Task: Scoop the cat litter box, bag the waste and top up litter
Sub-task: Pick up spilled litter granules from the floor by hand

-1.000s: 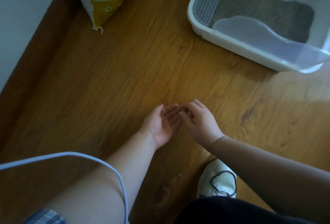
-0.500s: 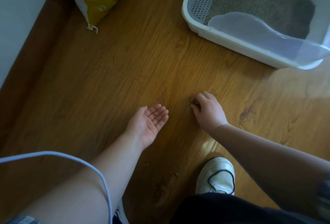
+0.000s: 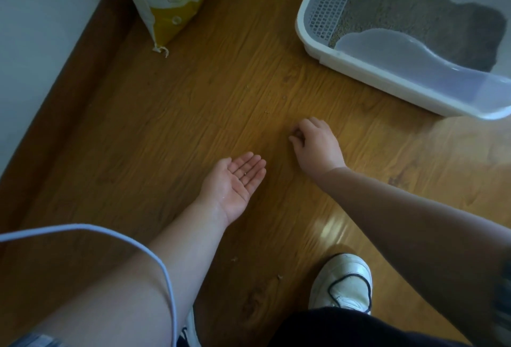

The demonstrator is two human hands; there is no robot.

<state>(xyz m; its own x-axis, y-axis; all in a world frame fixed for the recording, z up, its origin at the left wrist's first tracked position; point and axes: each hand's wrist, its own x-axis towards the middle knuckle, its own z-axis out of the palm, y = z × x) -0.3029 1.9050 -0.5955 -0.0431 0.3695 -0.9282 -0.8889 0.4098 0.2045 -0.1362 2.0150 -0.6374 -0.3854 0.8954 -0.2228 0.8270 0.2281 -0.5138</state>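
Observation:
The white litter box (image 3: 356, 69) stands on the wooden floor at the upper right, holding grey litter (image 3: 401, 6) behind a translucent front shield (image 3: 414, 67). A white and yellow litter bag (image 3: 171, 1) stands at the top left. My left hand (image 3: 235, 183) lies palm up and open in the middle, with a tiny grain on its fingers. My right hand (image 3: 318, 145) is just right of it, knuckles up, fingertips curled together against the floor. What the fingertips pinch is hidden. A few stray grains (image 3: 266, 112) lie on the floor beyond the hands.
A grey wall with a dark baseboard (image 3: 55, 114) runs along the left. My white shoe (image 3: 343, 283) is planted at the bottom right of centre. A thin white cable (image 3: 166, 272) loops over my left arm. More crumbs (image 3: 234, 259) lie near the shoe.
My right hand has left my left palm and gone forward and right to the floor, fingertips down. My left hand has flattened, palm up.

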